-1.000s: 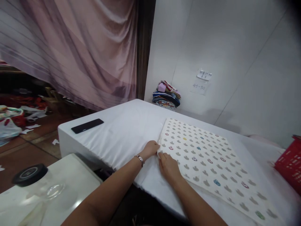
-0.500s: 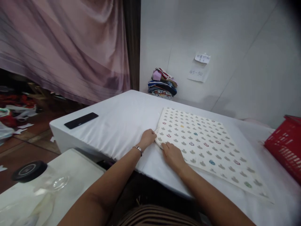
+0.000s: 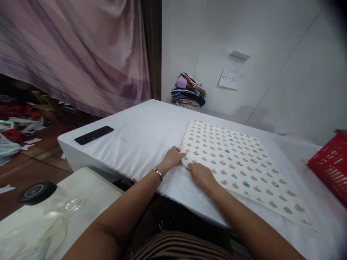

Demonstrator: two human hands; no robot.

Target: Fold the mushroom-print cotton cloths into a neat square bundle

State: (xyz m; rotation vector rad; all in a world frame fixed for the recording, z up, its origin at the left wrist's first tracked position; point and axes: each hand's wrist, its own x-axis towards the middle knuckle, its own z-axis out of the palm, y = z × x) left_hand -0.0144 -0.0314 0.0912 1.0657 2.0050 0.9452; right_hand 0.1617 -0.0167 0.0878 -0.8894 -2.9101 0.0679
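Observation:
A cream cloth (image 3: 230, 155) printed with grey shapes and a few coloured ones lies flat on the white-covered table (image 3: 141, 133). My left hand (image 3: 173, 158) pinches its near left corner, fingers over the top edge; a bracelet circles that wrist. Close by on the right, my right hand (image 3: 202, 177) rests at the cloth's near edge, fingertips on the corner area. Its fingers lie together, and whether they grip the edge is hidden.
A black phone-like slab (image 3: 94, 135) lies at the table's left end. Folded fabrics (image 3: 188, 92) are stacked at the back by the wall. A red plastic basket (image 3: 329, 162) stands at the right. Lower left, a white surface (image 3: 89, 195) holds a black-lidded container (image 3: 36, 193).
My left fingers have moved from beside the corner onto its top. The corner looks rounder now. My right hand stays nearly in place, and the view has shifted slightly.

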